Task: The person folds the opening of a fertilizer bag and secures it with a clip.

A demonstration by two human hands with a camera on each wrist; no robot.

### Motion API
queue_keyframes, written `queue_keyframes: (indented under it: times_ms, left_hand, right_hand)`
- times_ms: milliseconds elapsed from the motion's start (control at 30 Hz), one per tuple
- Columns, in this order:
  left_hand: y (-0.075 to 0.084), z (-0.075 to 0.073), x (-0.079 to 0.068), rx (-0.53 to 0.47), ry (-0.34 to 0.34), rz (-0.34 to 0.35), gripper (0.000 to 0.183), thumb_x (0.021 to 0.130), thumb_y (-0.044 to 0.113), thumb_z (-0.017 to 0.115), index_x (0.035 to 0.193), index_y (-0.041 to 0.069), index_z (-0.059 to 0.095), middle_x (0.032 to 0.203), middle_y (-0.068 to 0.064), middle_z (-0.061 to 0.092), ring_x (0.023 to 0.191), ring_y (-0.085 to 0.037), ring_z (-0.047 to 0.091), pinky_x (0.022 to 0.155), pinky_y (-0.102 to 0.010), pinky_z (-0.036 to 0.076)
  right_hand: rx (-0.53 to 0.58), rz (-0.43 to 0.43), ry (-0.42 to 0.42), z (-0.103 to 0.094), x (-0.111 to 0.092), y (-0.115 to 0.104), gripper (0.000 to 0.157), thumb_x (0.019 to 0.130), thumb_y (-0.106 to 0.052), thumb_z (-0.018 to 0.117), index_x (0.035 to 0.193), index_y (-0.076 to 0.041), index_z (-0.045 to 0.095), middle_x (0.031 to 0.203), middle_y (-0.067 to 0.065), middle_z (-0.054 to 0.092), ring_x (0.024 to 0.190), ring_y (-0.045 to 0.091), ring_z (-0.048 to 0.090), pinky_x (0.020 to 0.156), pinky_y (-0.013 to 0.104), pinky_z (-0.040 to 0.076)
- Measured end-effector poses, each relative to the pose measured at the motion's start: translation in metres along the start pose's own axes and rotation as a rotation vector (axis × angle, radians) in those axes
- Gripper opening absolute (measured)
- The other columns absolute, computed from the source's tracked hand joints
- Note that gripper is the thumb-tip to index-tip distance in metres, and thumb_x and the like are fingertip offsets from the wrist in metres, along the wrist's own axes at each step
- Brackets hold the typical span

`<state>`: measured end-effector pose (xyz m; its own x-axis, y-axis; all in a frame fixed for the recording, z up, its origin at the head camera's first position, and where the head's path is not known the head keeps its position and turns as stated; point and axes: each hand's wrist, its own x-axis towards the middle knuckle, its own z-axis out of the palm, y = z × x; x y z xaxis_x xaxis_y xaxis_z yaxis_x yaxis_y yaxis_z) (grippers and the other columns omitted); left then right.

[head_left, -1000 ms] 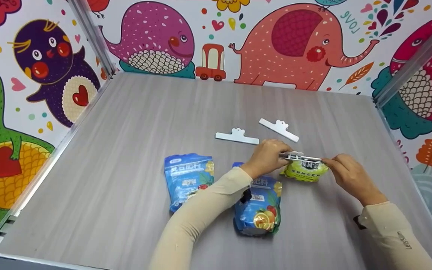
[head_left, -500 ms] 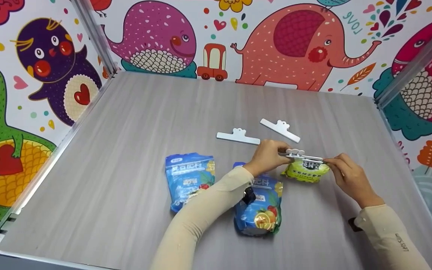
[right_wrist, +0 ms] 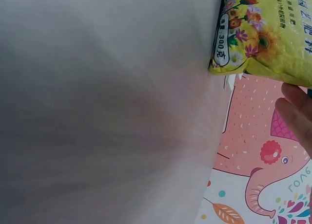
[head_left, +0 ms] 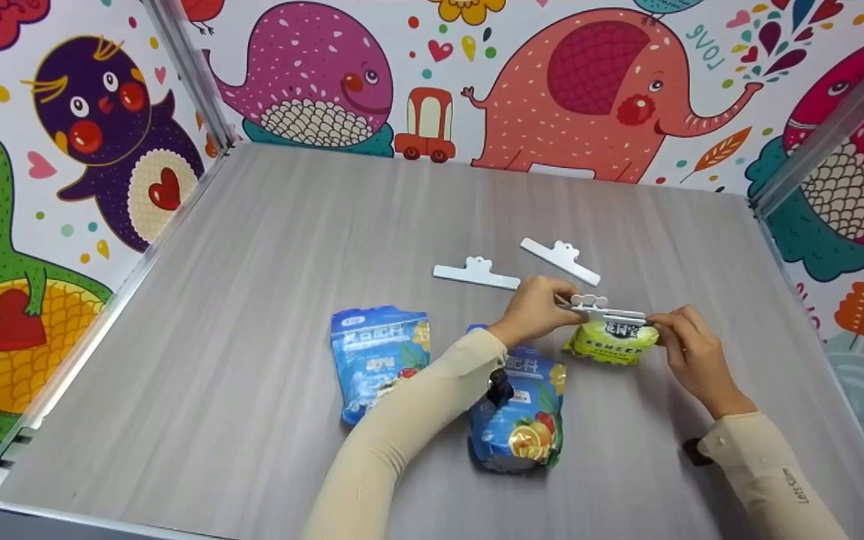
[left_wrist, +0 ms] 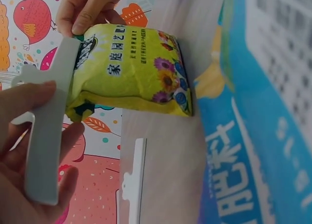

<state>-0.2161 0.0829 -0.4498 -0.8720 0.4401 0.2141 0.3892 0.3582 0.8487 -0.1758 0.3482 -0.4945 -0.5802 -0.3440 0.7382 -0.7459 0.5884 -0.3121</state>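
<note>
My left hand (head_left: 539, 306) grips a white wide-bar bag clip (head_left: 607, 314), which lies across the top edge of a small yellow-green fertilizer bag (head_left: 612, 348). In the left wrist view the clip (left_wrist: 46, 156) runs along the bag's mouth, thumb on its near face and fingers behind. At the far top corner of the bag, my right hand (head_left: 704, 360) pinches the edge between thumb and fingers. The bag's flowered lower end shows in the right wrist view, where the yellow bag (right_wrist: 273, 36) fills the upper right. Whether the clip bites the bag is hard to tell.
Two more white clips lie behind the hands, one straight (head_left: 475, 273) and one slanted (head_left: 561, 260). A blue pouch (head_left: 379, 360) stands left of the left forearm; another blue pouch (head_left: 518, 427) is partly under that forearm. Printed panels edge the wood-grain table (head_left: 252, 300).
The clip in my left hand has tilted, its handle side rising and its flat face showing more. My right forearm has shifted slightly left, its fingers still at the bag's corner.
</note>
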Motion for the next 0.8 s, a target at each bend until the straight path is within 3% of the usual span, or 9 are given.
queue_keyframes:
  times_ms: [67,133,300,567,800]
  left_hand:
    - [0.0003,-0.0005,0.0008,-0.005,-0.002,-0.001,0.016,0.081,0.008,0.083,0.094,0.002,0.077,0.091,-0.006,0.075,0.080,-0.008,0.068,0.069,-0.013,0.048]
    - [0.0011,-0.0015,0.0016,-0.003,-0.007,-0.008,0.016,0.081,0.008,0.083,0.095,0.002,0.077,0.091,-0.005,0.075,0.079,-0.008,0.067,0.068,-0.013,0.048]
    - [0.0040,-0.0033,0.0022,0.012,-0.029,-0.027,0.017,0.081,0.010,0.083,0.095,0.002,0.077,0.090,-0.003,0.075,0.076,-0.005,0.064,0.066,-0.013,0.047]
    - [0.0037,-0.0009,0.0023,-0.066,-0.029,-0.068,0.017,0.079,0.009,0.085,0.092,0.001,0.077,0.086,-0.003,0.074,0.078,-0.010,0.065,0.064,-0.015,0.047]
    - [0.0053,0.0007,0.0027,-0.147,-0.043,-0.134,0.013,0.079,0.011,0.085,0.085,0.003,0.077,0.073,0.000,0.071,0.062,-0.003,0.060,0.057,-0.017,0.044]
  right_hand:
    - [0.016,0.028,0.003,0.0007,0.0012,-0.0006,0.036,0.072,0.034,0.064,0.097,0.008,0.066,0.084,0.015,0.053,0.077,0.007,0.057,0.076,0.004,0.044]
    - [0.023,0.041,0.004,0.0013,0.0024,-0.0002,0.039,0.070,0.036,0.063,0.097,0.008,0.065,0.083,0.015,0.053,0.078,0.006,0.057,0.076,0.004,0.044]
    - [0.034,0.055,0.006,0.0003,0.0048,-0.0007,0.038,0.071,0.036,0.062,0.096,0.007,0.065,0.083,0.014,0.053,0.077,0.004,0.055,0.073,0.004,0.044]
    - [0.044,0.072,-0.005,-0.0033,0.0058,-0.0031,0.035,0.075,0.032,0.062,0.098,0.006,0.066,0.084,0.013,0.053,0.077,0.001,0.054,0.072,0.004,0.044]
    - [0.050,0.104,-0.015,-0.0068,0.0058,-0.0037,0.035,0.074,0.035,0.061,0.095,0.008,0.065,0.082,0.013,0.052,0.076,0.003,0.053,0.070,0.004,0.045]
